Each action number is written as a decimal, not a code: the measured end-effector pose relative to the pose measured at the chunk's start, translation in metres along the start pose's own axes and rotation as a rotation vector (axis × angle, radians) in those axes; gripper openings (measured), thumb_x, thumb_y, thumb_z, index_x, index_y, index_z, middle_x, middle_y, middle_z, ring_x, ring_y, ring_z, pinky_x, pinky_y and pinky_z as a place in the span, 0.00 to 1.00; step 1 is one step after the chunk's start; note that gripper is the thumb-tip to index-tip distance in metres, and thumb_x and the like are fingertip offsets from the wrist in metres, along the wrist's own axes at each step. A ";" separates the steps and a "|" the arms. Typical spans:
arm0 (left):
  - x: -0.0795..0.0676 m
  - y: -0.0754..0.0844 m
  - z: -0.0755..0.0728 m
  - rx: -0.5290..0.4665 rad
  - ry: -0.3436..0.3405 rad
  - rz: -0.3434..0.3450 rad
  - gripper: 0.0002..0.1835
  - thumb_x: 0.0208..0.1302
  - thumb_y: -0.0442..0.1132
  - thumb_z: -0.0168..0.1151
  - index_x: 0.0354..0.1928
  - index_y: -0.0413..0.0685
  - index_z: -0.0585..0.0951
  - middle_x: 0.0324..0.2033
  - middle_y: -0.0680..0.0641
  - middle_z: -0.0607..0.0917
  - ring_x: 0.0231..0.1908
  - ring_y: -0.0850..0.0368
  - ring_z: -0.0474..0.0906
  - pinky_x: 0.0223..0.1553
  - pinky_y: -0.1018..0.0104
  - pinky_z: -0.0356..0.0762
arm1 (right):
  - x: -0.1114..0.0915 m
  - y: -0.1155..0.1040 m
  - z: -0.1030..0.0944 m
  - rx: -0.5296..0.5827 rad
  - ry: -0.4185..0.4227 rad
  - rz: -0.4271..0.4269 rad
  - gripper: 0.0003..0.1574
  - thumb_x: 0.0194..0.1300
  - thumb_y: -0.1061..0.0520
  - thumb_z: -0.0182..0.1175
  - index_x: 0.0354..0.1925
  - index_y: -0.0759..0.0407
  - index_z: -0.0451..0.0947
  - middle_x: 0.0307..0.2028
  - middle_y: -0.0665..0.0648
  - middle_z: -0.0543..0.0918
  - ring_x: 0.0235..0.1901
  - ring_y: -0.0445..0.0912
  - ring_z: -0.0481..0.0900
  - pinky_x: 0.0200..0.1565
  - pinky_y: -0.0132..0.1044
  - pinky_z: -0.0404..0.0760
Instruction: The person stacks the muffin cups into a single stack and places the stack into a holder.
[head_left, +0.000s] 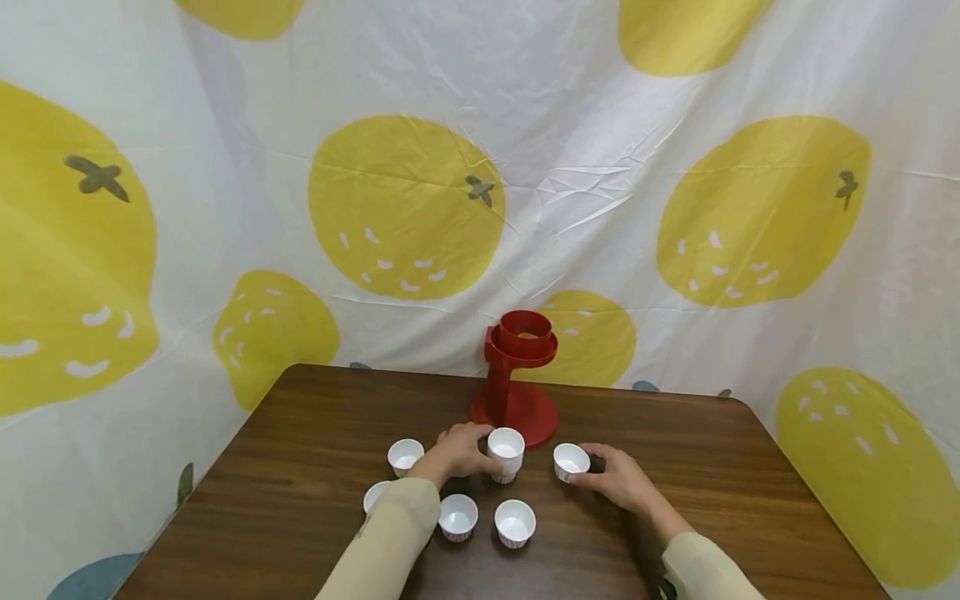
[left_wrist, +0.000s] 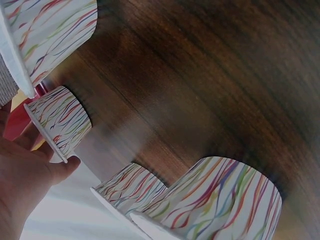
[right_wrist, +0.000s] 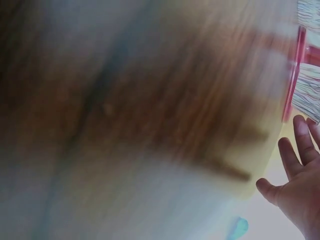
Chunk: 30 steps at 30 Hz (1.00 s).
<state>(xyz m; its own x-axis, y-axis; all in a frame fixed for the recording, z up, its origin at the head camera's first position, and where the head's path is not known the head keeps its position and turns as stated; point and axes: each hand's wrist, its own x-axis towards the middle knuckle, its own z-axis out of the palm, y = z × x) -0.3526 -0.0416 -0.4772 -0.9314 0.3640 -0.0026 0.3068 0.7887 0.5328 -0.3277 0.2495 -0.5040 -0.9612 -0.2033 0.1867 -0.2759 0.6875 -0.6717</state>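
Observation:
My left hand (head_left: pixel 459 452) holds a white paper cup (head_left: pixel 506 443) near the middle of the table, thumb in front and fingers behind. That cup looks taller than the others, with a second rim lower down. In the left wrist view, the left hand (left_wrist: pixel 22 182) has its thumb at the rim of a cup with coloured wavy lines (left_wrist: pixel 62 120). To the right, my right hand (head_left: pixel 621 479) grips another paper cup (head_left: pixel 572 461) between thumb and fingers. In the right wrist view, the right hand (right_wrist: pixel 302 187) is at the edge, beside a striped cup (right_wrist: pixel 306 90).
A red stand (head_left: pixel 498 387) with a ring-shaped top is just behind the cups. Nearer me are two more cups, a left one (head_left: pixel 458 517) and a right one (head_left: pixel 515 523). Another cup (head_left: pixel 406 454) stands left, and one (head_left: pixel 375 495) is partly behind my sleeve. A lemon-print cloth (head_left: pixel 570 200) hangs behind.

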 end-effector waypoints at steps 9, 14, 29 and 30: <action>0.000 0.000 -0.001 -0.008 -0.002 0.002 0.39 0.38 0.62 0.70 0.56 0.55 0.74 0.50 0.48 0.76 0.51 0.46 0.67 0.53 0.43 0.55 | 0.001 -0.009 0.001 0.013 0.006 0.009 0.38 0.42 0.43 0.71 0.50 0.59 0.76 0.43 0.54 0.80 0.46 0.49 0.74 0.48 0.47 0.69; -0.001 0.000 -0.001 -0.009 -0.003 0.000 0.40 0.38 0.61 0.70 0.56 0.55 0.73 0.50 0.48 0.76 0.52 0.46 0.66 0.53 0.43 0.55 | 0.002 -0.010 0.003 0.039 0.010 -0.004 0.37 0.42 0.44 0.71 0.50 0.59 0.76 0.41 0.53 0.81 0.45 0.48 0.75 0.47 0.45 0.70; -0.005 0.003 -0.003 -0.005 0.016 0.033 0.37 0.38 0.60 0.71 0.53 0.55 0.75 0.47 0.48 0.78 0.50 0.46 0.69 0.50 0.44 0.58 | 0.006 -0.024 0.005 0.084 0.023 0.026 0.37 0.41 0.43 0.72 0.49 0.57 0.77 0.44 0.52 0.80 0.46 0.46 0.75 0.48 0.46 0.70; -0.004 0.002 -0.002 -0.006 0.016 0.030 0.37 0.38 0.60 0.71 0.54 0.55 0.75 0.47 0.48 0.77 0.50 0.46 0.68 0.50 0.44 0.57 | 0.006 -0.025 0.005 0.085 0.023 0.026 0.37 0.41 0.43 0.72 0.49 0.56 0.77 0.44 0.51 0.80 0.46 0.47 0.74 0.48 0.47 0.70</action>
<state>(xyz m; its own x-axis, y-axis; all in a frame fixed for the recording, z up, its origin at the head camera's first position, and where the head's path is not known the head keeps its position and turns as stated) -0.3484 -0.0424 -0.4740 -0.9247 0.3798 0.0267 0.3337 0.7747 0.5371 -0.3269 0.2277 -0.4891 -0.9682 -0.1693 0.1842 -0.2500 0.6308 -0.7346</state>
